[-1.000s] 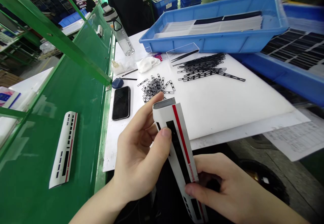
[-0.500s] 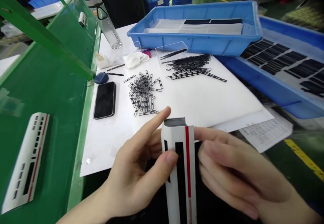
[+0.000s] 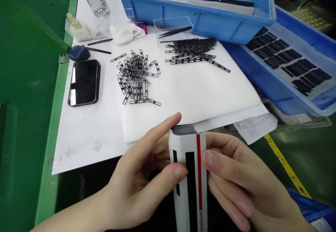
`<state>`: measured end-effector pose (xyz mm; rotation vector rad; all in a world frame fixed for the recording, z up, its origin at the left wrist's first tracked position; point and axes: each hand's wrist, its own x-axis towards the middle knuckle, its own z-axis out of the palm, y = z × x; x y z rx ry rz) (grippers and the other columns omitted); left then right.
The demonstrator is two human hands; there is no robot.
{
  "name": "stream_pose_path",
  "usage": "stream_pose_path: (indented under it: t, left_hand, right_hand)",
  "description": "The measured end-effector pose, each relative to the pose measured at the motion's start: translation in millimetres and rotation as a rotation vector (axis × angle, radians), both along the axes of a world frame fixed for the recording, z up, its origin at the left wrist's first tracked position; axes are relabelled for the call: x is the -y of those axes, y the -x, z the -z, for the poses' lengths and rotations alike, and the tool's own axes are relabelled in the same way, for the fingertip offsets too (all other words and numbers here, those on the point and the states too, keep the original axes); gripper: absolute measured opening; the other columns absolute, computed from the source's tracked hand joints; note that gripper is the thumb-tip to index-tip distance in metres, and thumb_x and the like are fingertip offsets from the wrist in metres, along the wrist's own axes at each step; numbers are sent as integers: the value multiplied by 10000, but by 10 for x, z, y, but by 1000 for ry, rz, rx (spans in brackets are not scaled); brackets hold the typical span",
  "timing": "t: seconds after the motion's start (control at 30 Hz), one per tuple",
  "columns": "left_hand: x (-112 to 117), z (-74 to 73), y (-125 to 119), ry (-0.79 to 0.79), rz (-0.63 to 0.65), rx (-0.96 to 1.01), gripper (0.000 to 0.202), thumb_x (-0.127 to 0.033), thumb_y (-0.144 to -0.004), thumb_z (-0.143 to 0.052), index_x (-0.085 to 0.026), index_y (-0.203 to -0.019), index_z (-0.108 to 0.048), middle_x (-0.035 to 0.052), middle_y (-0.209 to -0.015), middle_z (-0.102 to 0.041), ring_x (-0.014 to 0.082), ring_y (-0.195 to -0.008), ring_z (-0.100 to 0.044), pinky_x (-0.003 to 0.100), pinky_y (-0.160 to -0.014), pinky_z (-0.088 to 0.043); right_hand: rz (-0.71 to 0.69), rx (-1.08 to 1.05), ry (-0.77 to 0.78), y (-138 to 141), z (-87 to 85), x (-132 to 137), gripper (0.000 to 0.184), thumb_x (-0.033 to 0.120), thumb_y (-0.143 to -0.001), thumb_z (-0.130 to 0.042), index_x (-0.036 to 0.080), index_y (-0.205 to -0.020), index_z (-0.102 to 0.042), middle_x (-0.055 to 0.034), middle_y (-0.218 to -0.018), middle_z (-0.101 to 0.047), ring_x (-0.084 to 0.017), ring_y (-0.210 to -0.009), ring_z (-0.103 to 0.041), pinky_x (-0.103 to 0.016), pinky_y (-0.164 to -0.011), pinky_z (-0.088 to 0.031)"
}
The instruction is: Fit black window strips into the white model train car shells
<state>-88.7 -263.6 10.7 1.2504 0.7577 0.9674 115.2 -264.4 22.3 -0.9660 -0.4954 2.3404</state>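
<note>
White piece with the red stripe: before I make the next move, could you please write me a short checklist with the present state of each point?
1. White piece held by the left hand, thumb on its front: ok.
2. Right hand gripping firmly: cannot tell; its thumb is at the red-striped edge.
3. Whole piece in view: not ok; its near end is cut off by the picture's bottom edge.
4. Far side of the piece undamaged: cannot tell, it is turned away.
5. Short black strips and long black strips in separate piles: ok.
6. Phone apart from both piles: ok.
</note>
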Motion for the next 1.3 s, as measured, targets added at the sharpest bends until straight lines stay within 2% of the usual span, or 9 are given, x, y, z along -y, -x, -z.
stream_pose_path:
  t: [0.37, 0.53, 0.6, 0.7, 0.77, 0.83, 1.07, 1.17, 1.3]
  left_hand:
    - [23, 15, 18, 13, -9, -10, 571, -211, -1037, -646, -444, -1551, -557, 64, -1015, -779, 197, -803, -725, 313, -745, -655]
    - [3, 32, -2, 24, -5, 12, 552, -179, -1046, -635, -439, -1530, -575, 48, -1091, -798, 173, -864, -753, 270, -783, -654]
    - [5, 48, -10, 49, -19, 46, 539, -146, -1036, -649, -418, -1500, -604, 48, -1162, -813, 175, -916, -785, 264, -818, -664]
    - [15, 77, -13, 74, -53, 73, 531, -121, -989, -726, -380, -1446, -646, 43, -1197, -822, 176, -950, -805, 228, -811, -670]
    - [16, 98, -12, 72, -78, 58, 536, -112, -958, -768, -360, -1421, -663, 45, -1217, -821, 179, -965, -810, 206, -797, -669]
    - [12, 120, -12, 72, -94, 41, 542, -105, -955, -771, -357, -1421, -659, 45, -1239, -816, 184, -976, -813, 200, -783, -671]
    - [-9, 126, -14, 120, -101, 16, 500, -124, -978, -760, -365, -1403, -652, 4, -1190, -826, 129, -927, -796, 164, -784, -651]
    - [-14, 95, -7, 150, -70, 36, 491, -137, -990, -751, -390, -1397, -647, -20, -1199, -820, 115, -936, -790, 169, -818, -653]
    - [-25, 84, -6, 160, -36, 65, 473, -141, -1009, -726, -395, -1400, -645, -24, -1197, -821, 129, -1009, -794, 166, -845, -648]
  right_hand:
    - [14, 91, 1, 25, -13, 43, 369, 549, -890, -788, 242, -1051, -659, 123, -367, -404, -75, -283, -363, -119, -312, -304]
    - [-2, 154, -102, 20, -1, 31, 348, 555, -934, -752, 230, -1025, -665, 113, -385, -447, -84, -288, -409, -159, -334, -393]
    - [89, 430, -331, 21, -5, 39, 270, 481, -960, -755, 247, -1076, -684, 85, -464, -552, -104, -369, -526, -191, -414, -489]
    - [210, 923, -927, 22, -4, 72, 230, 239, -971, -749, 314, -1178, -682, 15, -806, -755, -144, -664, -708, -254, -664, -610]
    - [163, 1056, -1249, 24, 7, 94, 316, 137, -967, -712, 330, -1215, -672, -15, -1011, -767, -160, -818, -736, -274, -763, -619]
    - [120, 1102, -1384, 31, 18, 107, 321, 100, -970, -683, 312, -1212, -676, -39, -1101, -722, -154, -881, -736, -260, -787, -616]
    - [192, 1045, -1402, 72, 28, 84, 239, 17, -917, -634, 200, -1049, -714, -63, -1072, -625, -125, -910, -702, -225, -791, -615]
    - [283, 1006, -1384, 72, 52, 79, 228, 16, -911, -655, 175, -1062, -720, -60, -1079, -650, -108, -898, -681, -219, -810, -606]
    - [278, 933, -1271, 65, 93, 101, 290, 15, -896, -683, 209, -1111, -679, -23, -1094, -674, -103, -928, -665, -206, -736, -579]
